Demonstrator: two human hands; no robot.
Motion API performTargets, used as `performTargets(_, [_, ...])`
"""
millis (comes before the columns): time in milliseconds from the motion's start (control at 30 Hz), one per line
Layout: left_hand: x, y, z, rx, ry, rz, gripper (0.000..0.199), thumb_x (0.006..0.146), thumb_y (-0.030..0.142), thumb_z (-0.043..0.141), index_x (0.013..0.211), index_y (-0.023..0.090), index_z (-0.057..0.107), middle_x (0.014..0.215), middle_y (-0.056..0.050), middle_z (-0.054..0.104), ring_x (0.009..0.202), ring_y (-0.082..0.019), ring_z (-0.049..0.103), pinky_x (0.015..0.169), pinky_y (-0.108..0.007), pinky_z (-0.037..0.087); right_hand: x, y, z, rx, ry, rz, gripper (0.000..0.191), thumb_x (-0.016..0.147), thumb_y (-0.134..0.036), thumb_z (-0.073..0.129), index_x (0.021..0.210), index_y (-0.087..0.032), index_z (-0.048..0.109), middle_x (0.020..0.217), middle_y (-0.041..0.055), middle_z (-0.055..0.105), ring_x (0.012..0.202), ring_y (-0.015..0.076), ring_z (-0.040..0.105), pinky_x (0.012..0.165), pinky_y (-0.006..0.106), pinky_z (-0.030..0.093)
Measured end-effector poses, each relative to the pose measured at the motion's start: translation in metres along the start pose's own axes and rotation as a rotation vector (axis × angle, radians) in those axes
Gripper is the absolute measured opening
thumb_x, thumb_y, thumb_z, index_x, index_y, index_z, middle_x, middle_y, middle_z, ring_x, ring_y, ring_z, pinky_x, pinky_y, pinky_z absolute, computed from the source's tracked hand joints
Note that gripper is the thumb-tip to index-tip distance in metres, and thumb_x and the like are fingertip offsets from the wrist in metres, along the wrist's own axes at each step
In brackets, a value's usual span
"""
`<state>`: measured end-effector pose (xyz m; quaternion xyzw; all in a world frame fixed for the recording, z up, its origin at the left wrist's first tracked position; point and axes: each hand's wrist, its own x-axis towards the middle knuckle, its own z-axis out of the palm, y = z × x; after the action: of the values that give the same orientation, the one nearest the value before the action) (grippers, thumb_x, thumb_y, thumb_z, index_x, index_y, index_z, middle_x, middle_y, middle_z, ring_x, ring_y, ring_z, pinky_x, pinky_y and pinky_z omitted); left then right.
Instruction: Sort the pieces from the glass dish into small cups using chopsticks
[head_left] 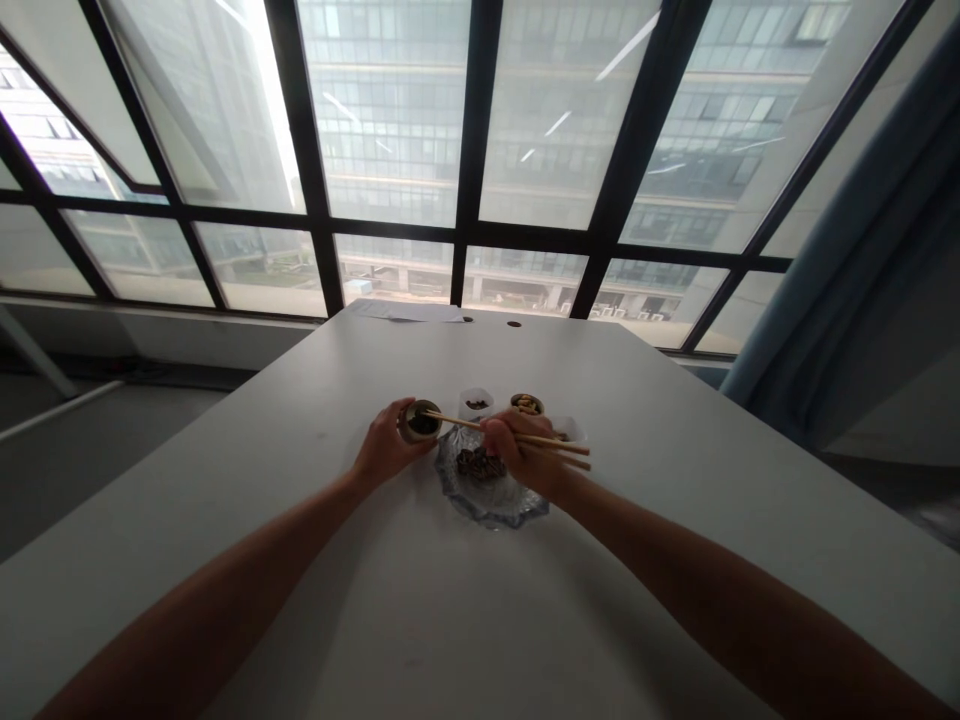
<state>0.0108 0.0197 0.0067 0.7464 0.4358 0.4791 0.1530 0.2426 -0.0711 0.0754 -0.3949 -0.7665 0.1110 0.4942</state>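
So the right hand (517, 445) is gripping plain tan chopsticks (457, 421) above a clear wavy-edged plate (491, 517), long axis mostly sideways, tips pointing left over the little cup (420, 438) the left hand (384, 445) is clasping.

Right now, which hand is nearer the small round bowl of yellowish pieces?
Right. The right hand, holding chopsticks, is just on the near side of the bowl; the left hand is farther off to its left, holding a cup.

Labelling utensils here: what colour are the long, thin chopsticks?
The chopsticks are yellowish tan; see head view.
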Motion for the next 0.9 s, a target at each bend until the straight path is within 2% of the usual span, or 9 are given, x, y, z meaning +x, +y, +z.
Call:
performTargets(67, [0.000, 0.002, 0.000, 0.009, 0.000, 0.002, 0.068, 0.062, 0.040, 0.083, 0.121, 0.019, 0.056, 0.117, -0.012, 0.069, 0.106, -0.028, 0.067, 0.094, -0.044, 0.054, 0.007, 0.001, 0.007, -0.052, -0.082, -0.053, 0.048, 0.098, -0.062, 0.047, 0.078, -0.023, 0.066, 0.067, 0.0017, 0.067, 0.060, 0.0156, 0.062, 0.060, 0.026, 0.048])
performTargets(200, [-0.001, 0.006, -0.001, 0.004, 0.000, -0.005, 0.066, 0.062, 0.038, 0.083, 0.120, 0.020, 0.057, 0.115, -0.011, 0.070, 0.107, -0.028, 0.067, 0.094, -0.043, 0.054, 0.009, -0.005, 0.007, -0.130, -0.067, -0.051, 0.052, 0.101, -0.059, 0.041, 0.070, -0.022, 0.062, 0.062, 0.0018, 0.062, 0.057, 0.0150, 0.057, 0.058, 0.026, 0.045])
performTargets(300, [-0.001, 0.007, 0.000, -0.017, -0.015, -0.026, 0.066, 0.063, 0.040, 0.082, 0.120, 0.018, 0.057, 0.113, -0.011, 0.071, 0.106, -0.028, 0.067, 0.093, -0.043, 0.055, 0.004, -0.012, -0.005, -0.129, -0.040, -0.012, 0.053, 0.101, -0.058, 0.042, 0.067, -0.022, 0.061, 0.060, 0.0024, 0.061, 0.055, 0.0150, 0.056, 0.056, 0.026, 0.045])
performTargets(400, [0.000, 0.005, 0.000, -0.037, -0.029, -0.062, 0.067, 0.064, 0.042, 0.082, 0.121, 0.017, 0.057, 0.112, -0.012, 0.071, 0.103, -0.027, 0.068, 0.090, -0.040, 0.055, -0.003, -0.013, -0.025, -0.012, 0.090, 0.087, 0.052, 0.100, -0.060, 0.044, 0.073, -0.021, 0.066, 0.059, 0.0030, 0.062, 0.051, 0.0157, 0.057, 0.049, 0.026, 0.045])
performTargets(467, [0.000, 0.004, 0.001, -0.038, -0.032, -0.085, 0.069, 0.063, 0.043, 0.082, 0.121, 0.017, 0.057, 0.111, -0.012, 0.071, 0.102, -0.027, 0.069, 0.088, -0.039, 0.056, -0.007, -0.011, -0.039, 0.050, 0.120, 0.146, 0.053, 0.097, -0.063, 0.048, 0.071, -0.020, 0.066, 0.053, 0.0019, 0.060, 0.044, 0.0147, 0.054, 0.042, 0.025, 0.042])
performTargets(633, [0.000, 0.004, 0.000, -0.034, -0.026, -0.133, 0.070, 0.063, 0.046, 0.082, 0.121, 0.018, 0.057, 0.107, -0.011, 0.072, 0.098, -0.026, 0.069, 0.086, -0.038, 0.056, -0.019, 0.001, -0.056, 0.030, 0.012, 0.198, 0.055, 0.096, -0.063, 0.051, 0.068, -0.018, 0.067, 0.051, 0.0021, 0.060, 0.040, 0.0140, 0.053, 0.039, 0.024, 0.041])
performTargets(767, [0.000, 0.006, -0.002, -0.027, -0.033, -0.142, 0.069, 0.063, 0.047, 0.082, 0.121, 0.017, 0.057, 0.107, -0.010, 0.072, 0.097, -0.026, 0.070, 0.087, -0.038, 0.055, -0.025, 0.009, -0.050, 0.028, -0.088, 0.175, 0.050, 0.100, -0.054, 0.050, 0.069, -0.018, 0.066, 0.058, 0.0032, 0.064, 0.047, 0.0142, 0.058, 0.045, 0.024, 0.045])
performTargets(900, [0.000, 0.006, -0.002, -0.027, -0.051, -0.153, 0.070, 0.065, 0.048, 0.081, 0.122, 0.017, 0.056, 0.109, -0.011, 0.072, 0.097, -0.026, 0.069, 0.087, -0.039, 0.055, -0.026, 0.014, -0.045, 0.022, -0.155, 0.144, 0.050, 0.101, -0.051, 0.049, 0.068, -0.018, 0.065, 0.056, 0.0023, 0.063, 0.048, 0.0131, 0.057, 0.046, 0.022, 0.044])
